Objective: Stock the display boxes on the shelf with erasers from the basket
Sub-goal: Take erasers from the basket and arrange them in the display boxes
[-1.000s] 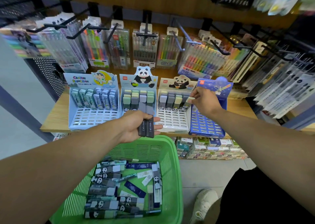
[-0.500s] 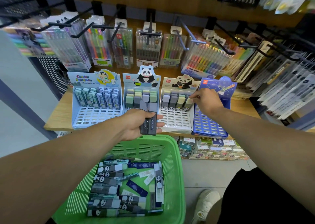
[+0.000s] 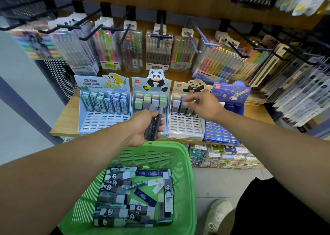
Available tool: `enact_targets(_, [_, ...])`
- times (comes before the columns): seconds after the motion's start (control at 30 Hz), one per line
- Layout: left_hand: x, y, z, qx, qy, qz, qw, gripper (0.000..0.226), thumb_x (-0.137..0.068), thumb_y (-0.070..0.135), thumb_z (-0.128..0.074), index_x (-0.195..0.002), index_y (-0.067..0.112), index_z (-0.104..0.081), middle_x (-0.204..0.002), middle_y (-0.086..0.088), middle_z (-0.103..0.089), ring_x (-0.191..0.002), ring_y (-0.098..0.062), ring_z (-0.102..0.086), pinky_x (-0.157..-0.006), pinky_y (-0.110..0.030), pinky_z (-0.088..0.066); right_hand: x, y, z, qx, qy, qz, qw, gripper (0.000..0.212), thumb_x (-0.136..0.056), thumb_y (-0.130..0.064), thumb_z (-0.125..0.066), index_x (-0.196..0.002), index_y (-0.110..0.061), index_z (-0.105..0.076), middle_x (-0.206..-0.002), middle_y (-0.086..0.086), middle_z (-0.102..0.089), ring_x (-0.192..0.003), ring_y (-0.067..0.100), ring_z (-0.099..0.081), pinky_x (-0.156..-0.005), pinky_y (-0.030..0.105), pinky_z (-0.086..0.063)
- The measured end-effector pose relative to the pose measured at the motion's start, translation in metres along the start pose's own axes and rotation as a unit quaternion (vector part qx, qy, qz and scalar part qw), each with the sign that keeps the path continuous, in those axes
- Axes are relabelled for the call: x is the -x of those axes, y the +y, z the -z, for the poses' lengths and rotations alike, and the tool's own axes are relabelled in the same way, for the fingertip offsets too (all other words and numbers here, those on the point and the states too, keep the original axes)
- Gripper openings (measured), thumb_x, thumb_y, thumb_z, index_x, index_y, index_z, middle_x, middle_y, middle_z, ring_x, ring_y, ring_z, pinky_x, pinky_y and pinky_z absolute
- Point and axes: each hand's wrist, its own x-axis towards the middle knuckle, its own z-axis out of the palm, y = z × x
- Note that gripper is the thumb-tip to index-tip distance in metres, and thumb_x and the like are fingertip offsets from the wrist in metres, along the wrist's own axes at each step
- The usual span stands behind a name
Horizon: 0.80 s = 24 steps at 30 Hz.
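Lifting away from the right-hand slots of the white panda box (image 3: 185, 125), your right hand (image 3: 205, 106) now hovers over the row of erasers (image 3: 182, 107) standing there, fingers loosely spread and pinching nothing; a second ago it was pressing a pale eraser down at that box's right edge. That eraser looks seated, so one more slot is filled. Your left hand (image 3: 144, 125) has stayed in front of the middle panda box (image 3: 150, 99), fingers curled round a small bundle of dark erasers (image 3: 154, 125), which now stands more upright than before. The front rows of all four boxes on the wooden shelf (image 3: 67, 122) are still bare, and the green basket (image 3: 185, 190) below holds a loose pile of wrapped erasers (image 3: 125, 199). You likely want the right hand to draw the next eraser from the left hand's bundle.
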Motion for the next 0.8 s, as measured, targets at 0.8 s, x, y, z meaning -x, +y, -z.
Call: enact_targets(0.8, [-0.006, -0.005, 0.009, -0.015, 0.103, -0.011, 0.994, 0.026, -0.106, 0.020, -0.034, -0.113, 0.004, -0.054, -0.098, -0.019, -0.069, -0.065, -0.027, -0.059, -0.048, -0.028, -0.044, -0.005, -0.001, -0.008, -0.206, 0.107, -0.114, 0.966, 0.008, -0.089, -0.019, -0.077, -0.091, -0.015, -0.070, -0.086, 0.006, -0.075, -0.075, 0.024, -0.074, -0.075, 0.041, -0.063])
